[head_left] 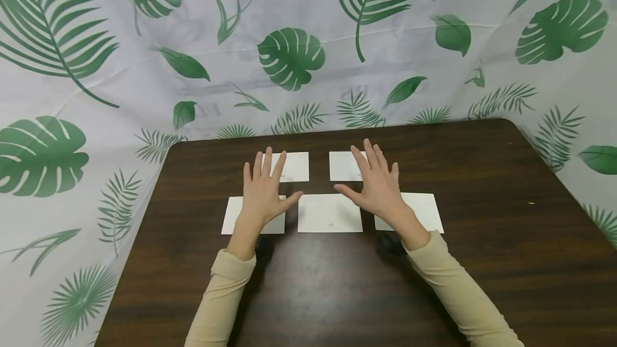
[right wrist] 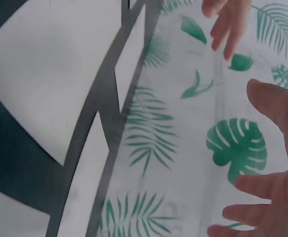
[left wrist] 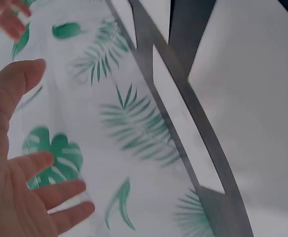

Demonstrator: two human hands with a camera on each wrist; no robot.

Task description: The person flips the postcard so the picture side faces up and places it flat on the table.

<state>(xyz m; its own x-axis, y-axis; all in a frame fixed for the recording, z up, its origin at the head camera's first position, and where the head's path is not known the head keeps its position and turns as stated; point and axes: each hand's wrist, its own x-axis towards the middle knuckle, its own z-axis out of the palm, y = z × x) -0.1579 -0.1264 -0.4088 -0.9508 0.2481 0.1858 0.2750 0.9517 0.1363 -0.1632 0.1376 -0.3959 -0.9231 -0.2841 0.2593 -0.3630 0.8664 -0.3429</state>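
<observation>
Both hands hover over a group of white cards laid in two rows on a dark wooden table. My left hand (head_left: 262, 193) has its fingers spread and holds nothing; it partly hides the front left card (head_left: 231, 216) and the back left card (head_left: 296, 167). Fingers also spread, my right hand (head_left: 378, 189) is above the back right card (head_left: 339, 167) and the front right card (head_left: 421, 210). Between the hands lies the front middle card (head_left: 330, 216), with a small dark mark near its lower edge. In the wrist views both palms are bare.
The brown wooden table (head_left: 308, 293) extends to both sides and toward the body. Behind it hangs a white cloth (head_left: 299, 9) printed with green leaves. A tiny pale speck (head_left: 532, 203) lies on the table at the right.
</observation>
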